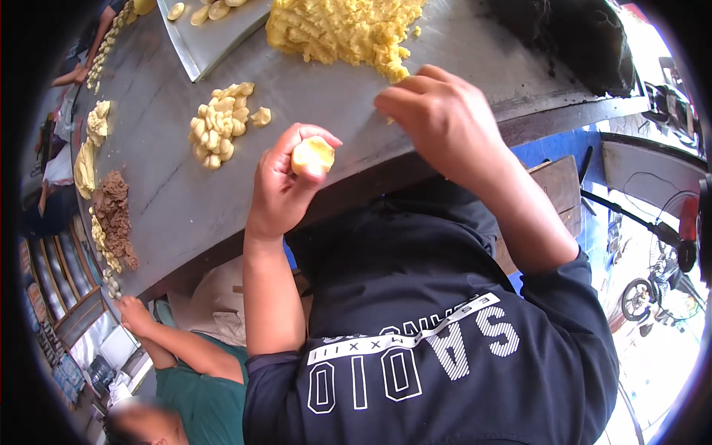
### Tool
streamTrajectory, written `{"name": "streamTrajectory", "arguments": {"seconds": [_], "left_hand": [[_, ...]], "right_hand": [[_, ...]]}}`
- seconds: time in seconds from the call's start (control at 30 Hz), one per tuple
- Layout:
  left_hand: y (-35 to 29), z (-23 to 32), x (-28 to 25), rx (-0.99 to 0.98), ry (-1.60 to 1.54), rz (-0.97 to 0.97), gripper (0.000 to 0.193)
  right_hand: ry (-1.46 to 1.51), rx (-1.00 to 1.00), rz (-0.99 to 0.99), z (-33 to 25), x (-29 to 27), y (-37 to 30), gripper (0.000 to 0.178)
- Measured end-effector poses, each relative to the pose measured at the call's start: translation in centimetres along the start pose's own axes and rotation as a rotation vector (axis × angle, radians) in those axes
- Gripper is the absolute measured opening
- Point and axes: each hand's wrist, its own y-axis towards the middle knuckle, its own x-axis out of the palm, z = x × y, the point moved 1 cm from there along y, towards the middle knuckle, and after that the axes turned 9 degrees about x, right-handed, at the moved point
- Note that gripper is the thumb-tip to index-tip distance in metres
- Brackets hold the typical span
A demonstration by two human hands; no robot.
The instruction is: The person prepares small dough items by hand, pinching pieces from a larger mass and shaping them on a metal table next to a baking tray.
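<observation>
My left hand is closed around a small, round, flattened piece of pale yellow dough, held above the table's near edge. A deeper yellow shows on its upper side. My right hand is just below the near tip of a large heap of crumbly yellow mash. Its fingers are pinched together, and a tiny pale bit shows at their tips; what they hold is mostly hidden. To the left of my left hand lies a pile of small cream dough pieces, with one piece slightly apart.
A metal tray with flat round pieces stands on the metal table. Brown paste and more dough lie along the left side. A black plastic bag rests at the far right. Another person in green works at lower left.
</observation>
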Motion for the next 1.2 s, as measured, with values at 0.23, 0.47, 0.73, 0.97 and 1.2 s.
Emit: {"name": "streamTrajectory", "arguments": {"seconds": [0.23, 0.47, 0.73, 0.97, 1.2], "left_hand": [[-0.1, 0.1, 1.0, -0.041, -0.012, 0.170, 0.043], [0.4, 0.6, 1.5, -0.132, -0.055, 0.189, 0.022], [1.0, 0.1, 2.2, 0.113, 0.323, 0.097, 0.054], [1.5, 1.0, 3.0, 0.184, 0.475, -0.016, 0.053], [1.3, -0.1, 2.4, 0.210, 0.458, -0.024, 0.038]], "right_hand": [[0.188, 0.015, 0.098, 0.2, 0.7, 0.6, 0.007], [0.521, 0.076, 0.055, -0.4, 0.4, 0.9, 0.007], [0.690, 0.050, -0.171, -3.7, -1.1, 0.5, 0.012], [0.619, 0.146, -0.122, -4.7, -0.3, 0.4, 0.034], [0.392, -0.030, -0.128, -2.3, -2.4, 3.5, 0.035]]}}
